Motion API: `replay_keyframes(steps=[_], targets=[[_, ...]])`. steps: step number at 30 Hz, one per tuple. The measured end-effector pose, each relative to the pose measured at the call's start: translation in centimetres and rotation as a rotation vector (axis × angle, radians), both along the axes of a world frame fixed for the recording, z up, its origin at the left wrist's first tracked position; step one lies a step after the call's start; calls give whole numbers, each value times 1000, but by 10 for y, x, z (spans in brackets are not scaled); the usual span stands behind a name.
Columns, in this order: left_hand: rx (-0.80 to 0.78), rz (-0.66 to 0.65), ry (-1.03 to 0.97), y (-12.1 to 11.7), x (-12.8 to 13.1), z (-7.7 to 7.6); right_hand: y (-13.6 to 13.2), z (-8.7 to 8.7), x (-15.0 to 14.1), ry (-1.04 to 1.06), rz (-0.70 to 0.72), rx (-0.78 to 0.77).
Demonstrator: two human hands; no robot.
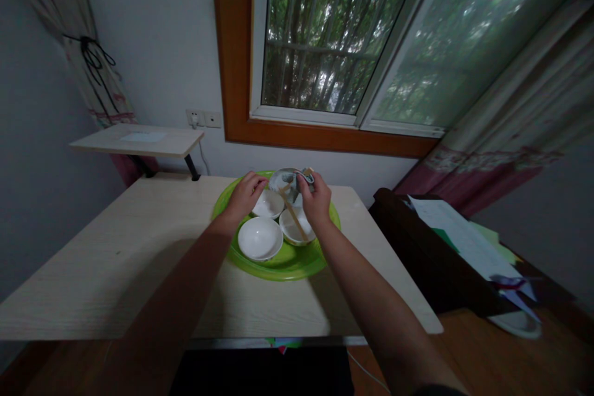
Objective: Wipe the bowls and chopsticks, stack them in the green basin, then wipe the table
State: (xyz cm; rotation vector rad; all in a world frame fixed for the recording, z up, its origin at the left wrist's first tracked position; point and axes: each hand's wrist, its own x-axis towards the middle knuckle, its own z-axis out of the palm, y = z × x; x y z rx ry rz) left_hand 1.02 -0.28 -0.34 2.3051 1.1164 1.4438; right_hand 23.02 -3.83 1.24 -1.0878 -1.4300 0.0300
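Observation:
A round green tray [273,272] on the table holds several white bowls. My right hand [317,197] pinches a grey patterned cloth [294,192] at the tray's far side, in front of a back bowl [279,179]. Wooden chopsticks [293,215] lean across the right bowl [293,230], their upper ends reaching toward the cloth. My left hand [250,192] is closed, fingers curled together by the rim of the left bowl [268,205]; whatever it may grip is hidden. Nearest me stands another white bowl [260,238], apart from both hands.
The pale wooden table [139,260] carries a small raised shelf [139,140] with a paper on it at the far left. A window [343,37] and wall lie behind. To the right, a dark brown piece of furniture [431,260] bears papers [464,235].

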Motion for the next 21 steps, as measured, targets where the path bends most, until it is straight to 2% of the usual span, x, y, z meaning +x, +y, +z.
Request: replay_keyframes(steps=[4,14,21], targets=[[1,1,15,1,0,-1,-1,0,0,23,-18,-11],[-10,17,17,1,1,-1,-1,4,-3,-29,43,-65],[-12,3,17,-1,0,0,4,-2,-3,-38,102,-106]])
